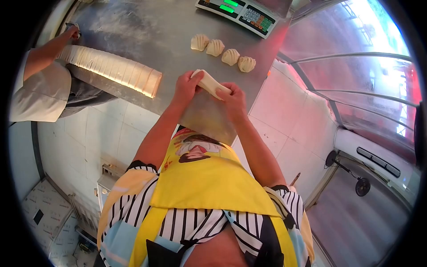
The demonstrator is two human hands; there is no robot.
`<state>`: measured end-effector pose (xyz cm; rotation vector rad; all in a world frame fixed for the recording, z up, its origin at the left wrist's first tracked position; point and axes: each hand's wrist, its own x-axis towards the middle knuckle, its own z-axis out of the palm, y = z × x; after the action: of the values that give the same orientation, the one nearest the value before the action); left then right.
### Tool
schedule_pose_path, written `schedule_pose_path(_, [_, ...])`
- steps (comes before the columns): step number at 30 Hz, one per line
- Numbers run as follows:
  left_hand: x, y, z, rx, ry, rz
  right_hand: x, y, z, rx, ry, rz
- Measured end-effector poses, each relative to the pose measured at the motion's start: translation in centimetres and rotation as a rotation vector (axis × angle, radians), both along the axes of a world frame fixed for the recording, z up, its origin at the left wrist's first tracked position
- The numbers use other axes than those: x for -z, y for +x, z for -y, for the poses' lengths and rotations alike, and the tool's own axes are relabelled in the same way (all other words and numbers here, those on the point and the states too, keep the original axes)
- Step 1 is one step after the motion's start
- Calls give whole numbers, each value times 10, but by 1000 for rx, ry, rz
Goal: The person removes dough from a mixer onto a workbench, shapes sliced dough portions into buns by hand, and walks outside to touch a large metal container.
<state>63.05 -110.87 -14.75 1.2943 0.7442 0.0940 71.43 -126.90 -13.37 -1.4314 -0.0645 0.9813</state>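
Note:
A pale strip of dough (210, 83) stretches between my two hands, over the near edge of the metal table. My left hand (189, 85) grips its upper left end, thumb on top. At the lower right end, my right hand (233, 97) pinches the dough between thumb and fingers. Beyond my hands sit several shaped, ridged dough pieces (230, 57) in a slanting row. To the left lies a long roll of dough (113, 69), marked across into many slices.
A digital scale (240, 15) with green displays stands at the table's (147, 26) far side. At the left, another person's hand (73, 32) holds a small tool I cannot make out, by the dough roll's far end. Window panels (356, 58) rise at the right.

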Motion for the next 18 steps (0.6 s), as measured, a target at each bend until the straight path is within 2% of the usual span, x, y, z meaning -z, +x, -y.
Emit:
schedule_pose_path(1, [-3,3,3,-33,-78,7,-4,1,0,11,7,21])
schedule_pose_path(4, [-3,6,13,-59,-365,13,-25,3,10,-191,-74,826])
schedule_pose_path(6, [4,8,6,14,-615,22,-23,11,19,-358,-124,1067])
schedule_pose_path(7, [7,9,6,23,-677,-8,-23,16,23,-445,-148,1186])
schedule_pose_path(9, [10,9,6,38,-799,-70,-29,31,25,-436,-119,1461])
schedule_pose_path(10, [9,9,8,95,-631,-72,-31,34,25,-430,-103,1598])
schedule_pose_path(12, [7,10,14,210,-296,-79,-24,27,27,-349,-281,1108])
schedule_pose_path(13, [5,12,21,228,162,73,-19,23,29,-302,-363,859])
schedule_pose_path(15, [2,17,32,222,1085,378,-8,24,30,-51,-194,45])
schedule_pose_path(16, [3,18,35,173,1060,396,-9,23,28,73,-102,-363])
schedule_pose_path(18, [6,21,35,87,1012,437,-19,21,33,-150,-52,-76])
